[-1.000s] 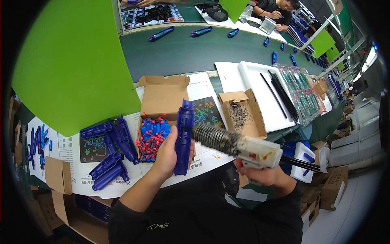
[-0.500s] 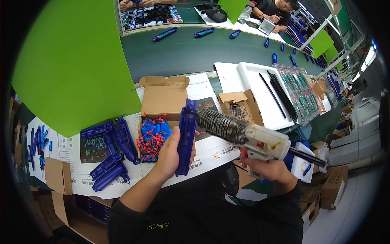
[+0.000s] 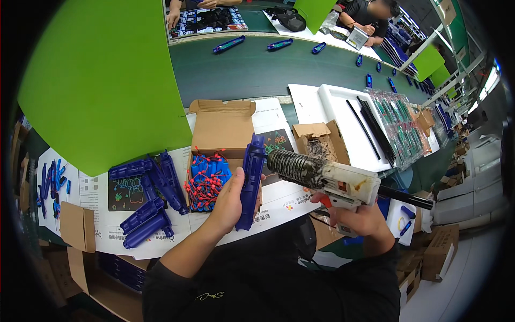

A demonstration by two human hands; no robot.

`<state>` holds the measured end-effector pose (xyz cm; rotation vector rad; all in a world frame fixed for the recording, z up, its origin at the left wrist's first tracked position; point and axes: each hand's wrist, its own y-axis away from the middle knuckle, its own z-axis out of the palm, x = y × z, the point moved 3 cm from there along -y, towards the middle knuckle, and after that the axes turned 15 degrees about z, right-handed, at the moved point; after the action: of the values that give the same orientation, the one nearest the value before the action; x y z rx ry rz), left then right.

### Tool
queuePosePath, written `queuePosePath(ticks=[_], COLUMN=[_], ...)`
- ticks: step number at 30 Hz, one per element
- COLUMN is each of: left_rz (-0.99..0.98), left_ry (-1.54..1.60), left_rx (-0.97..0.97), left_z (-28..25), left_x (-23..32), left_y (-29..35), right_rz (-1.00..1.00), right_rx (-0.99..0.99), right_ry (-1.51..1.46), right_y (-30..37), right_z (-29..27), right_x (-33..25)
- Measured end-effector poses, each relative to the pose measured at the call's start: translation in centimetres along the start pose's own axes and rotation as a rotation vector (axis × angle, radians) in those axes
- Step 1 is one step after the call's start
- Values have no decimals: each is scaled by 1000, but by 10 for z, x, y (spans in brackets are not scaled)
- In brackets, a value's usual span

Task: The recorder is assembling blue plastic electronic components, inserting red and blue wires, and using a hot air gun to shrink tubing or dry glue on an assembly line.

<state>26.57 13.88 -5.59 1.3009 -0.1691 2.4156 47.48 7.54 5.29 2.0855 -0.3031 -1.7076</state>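
Observation:
My left hand (image 3: 230, 203) grips a dark blue plastic shell half (image 3: 250, 185), a long hollow piece standing nearly upright. My right hand (image 3: 362, 219) is wrapped round the handle of a hot glue gun (image 3: 350, 185) with a stained white body and a black stick out of its back. The coil-wrapped, blackened nozzle points left and ends just beside the shell. Behind my left hand, blue cells with red leads (image 3: 206, 180) fill an open cardboard box (image 3: 224, 124). More blue shells (image 3: 147, 214) lie in a loose pile to the left.
A green partition (image 3: 102, 86) rises at the left. Beyond the bench, a green conveyor (image 3: 236, 72) carries several blue assemblies. A small carton (image 3: 340, 142), a white foam tray (image 3: 335, 99) with black sticks, and bagged circuit boards (image 3: 399, 129) sit to the right. Two people work across the conveyor.
The glue gun's nozzle has drawn slightly away from the shell's upper part. My left hand has shifted a little right and tilted the shell slightly. The view has turned a bit left.

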Motion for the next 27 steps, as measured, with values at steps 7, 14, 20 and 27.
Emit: queuePosePath(ticks=[7, 14, 20, 27], left_rz=[527, 403, 290, 218], left_ry=[443, 389, 401, 423], left_rx=[175, 356, 311, 307], left_z=[-38, -88, -80, -81], left_x=[74, 63, 42, 35], left_y=[35, 71, 67, 78], right_rz=[-247, 293, 606, 288], right_rx=[234, 636, 798, 694], right_ry=[-453, -367, 623, 838], right_y=[10, -27, -48, -40], right_z=[-61, -111, -147, -83], right_x=[17, 122, 141, 25])
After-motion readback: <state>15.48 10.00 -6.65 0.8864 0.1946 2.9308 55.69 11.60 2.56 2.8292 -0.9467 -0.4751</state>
